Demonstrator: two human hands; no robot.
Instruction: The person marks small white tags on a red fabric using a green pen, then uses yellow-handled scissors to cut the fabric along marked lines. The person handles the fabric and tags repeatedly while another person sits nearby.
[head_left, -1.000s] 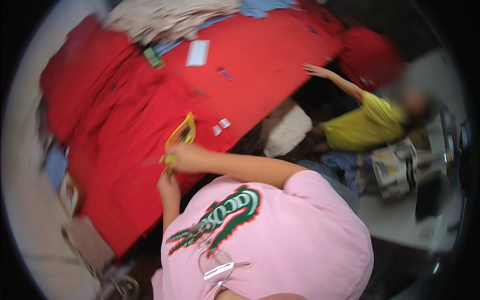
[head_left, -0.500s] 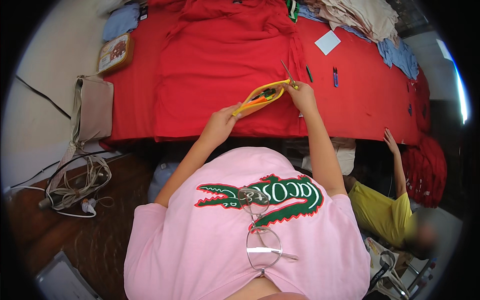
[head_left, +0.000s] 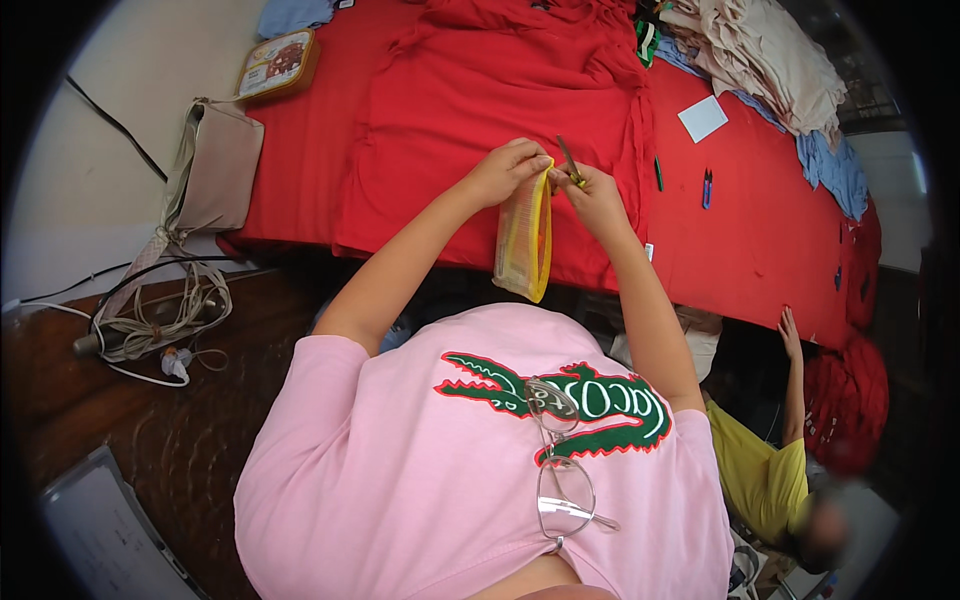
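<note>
Two hands up: my left hand [head_left: 503, 172] pinches the top of the pouch [head_left: 517, 240], my right hand [head_left: 594, 200] grips scissors [head_left: 571, 162] beside it. Pouch hangs just below my fingers, red cloth [head_left: 480, 90] beyond.

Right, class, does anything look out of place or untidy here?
Yes: the pale cords at left, below the beige bag, lie tangled rather than neatly coiled. The yellow-edged pouch hangs on end, but nothing looks spilled.
</note>
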